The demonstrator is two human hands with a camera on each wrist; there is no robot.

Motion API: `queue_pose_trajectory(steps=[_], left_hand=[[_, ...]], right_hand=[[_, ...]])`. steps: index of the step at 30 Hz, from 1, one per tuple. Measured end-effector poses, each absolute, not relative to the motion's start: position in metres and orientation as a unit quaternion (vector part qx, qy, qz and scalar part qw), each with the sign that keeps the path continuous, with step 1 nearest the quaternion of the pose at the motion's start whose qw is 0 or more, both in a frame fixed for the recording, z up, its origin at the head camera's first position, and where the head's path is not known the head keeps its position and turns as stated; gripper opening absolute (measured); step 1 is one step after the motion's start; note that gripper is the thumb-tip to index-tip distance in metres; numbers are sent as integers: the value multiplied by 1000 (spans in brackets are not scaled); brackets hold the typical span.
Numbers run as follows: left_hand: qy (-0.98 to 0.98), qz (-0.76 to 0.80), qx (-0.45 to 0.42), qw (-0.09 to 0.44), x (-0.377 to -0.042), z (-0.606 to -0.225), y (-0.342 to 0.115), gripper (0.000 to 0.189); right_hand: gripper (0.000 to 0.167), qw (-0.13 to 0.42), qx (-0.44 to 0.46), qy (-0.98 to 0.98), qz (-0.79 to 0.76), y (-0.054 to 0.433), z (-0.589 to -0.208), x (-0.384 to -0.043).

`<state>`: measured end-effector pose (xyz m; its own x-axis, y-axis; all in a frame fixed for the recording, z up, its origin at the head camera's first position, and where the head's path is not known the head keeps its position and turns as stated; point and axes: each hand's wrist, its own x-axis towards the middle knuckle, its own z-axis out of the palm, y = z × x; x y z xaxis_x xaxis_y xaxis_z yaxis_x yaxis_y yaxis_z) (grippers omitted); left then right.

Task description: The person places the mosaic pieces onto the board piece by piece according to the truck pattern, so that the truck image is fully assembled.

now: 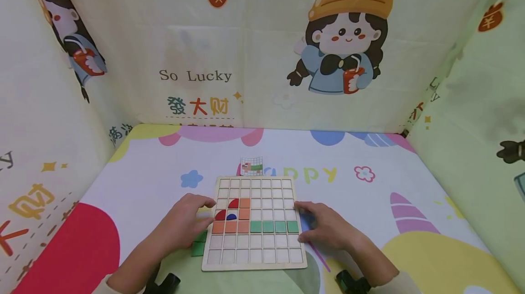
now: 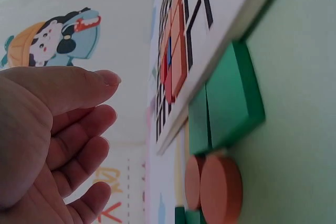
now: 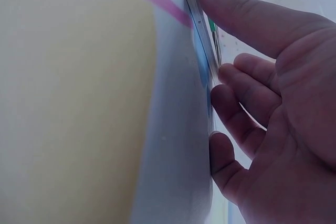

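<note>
The gridded board [image 1: 256, 241] lies between my left hand [image 1: 185, 217] and right hand [image 1: 328, 225], digits relaxed, thumbs apart; pale, bearing coloured tiles [image 1: 268, 226].

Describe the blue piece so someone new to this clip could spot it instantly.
On the printed tabletop lies a pale grid board. Toward its left side, one row holds a red piece, the blue piece and an orange square. It is half-round and the board's only blue piece.

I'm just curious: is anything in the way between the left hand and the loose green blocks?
Nothing visible is: the green blocks lie beside the board, with open space between them and the left hand.
</note>
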<state>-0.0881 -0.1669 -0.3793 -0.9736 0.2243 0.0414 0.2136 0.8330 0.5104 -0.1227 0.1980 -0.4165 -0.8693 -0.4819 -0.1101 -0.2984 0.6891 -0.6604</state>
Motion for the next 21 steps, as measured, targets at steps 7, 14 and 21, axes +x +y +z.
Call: queue_pose_trajectory(steps=[7, 14, 21], left_hand=[[964, 254, 74, 31, -87, -383, -187, 35], [965, 248, 75, 30, -85, -386, -215, 43], [968, 241, 57, 42, -86, -388, -234, 46]], right_hand=[[78, 137, -212, 911, -325, 198, -417, -123], [77, 140, -212, 910, -328, 197, -416, -122], [77, 137, -208, 913, -322, 198, -416, -121]])
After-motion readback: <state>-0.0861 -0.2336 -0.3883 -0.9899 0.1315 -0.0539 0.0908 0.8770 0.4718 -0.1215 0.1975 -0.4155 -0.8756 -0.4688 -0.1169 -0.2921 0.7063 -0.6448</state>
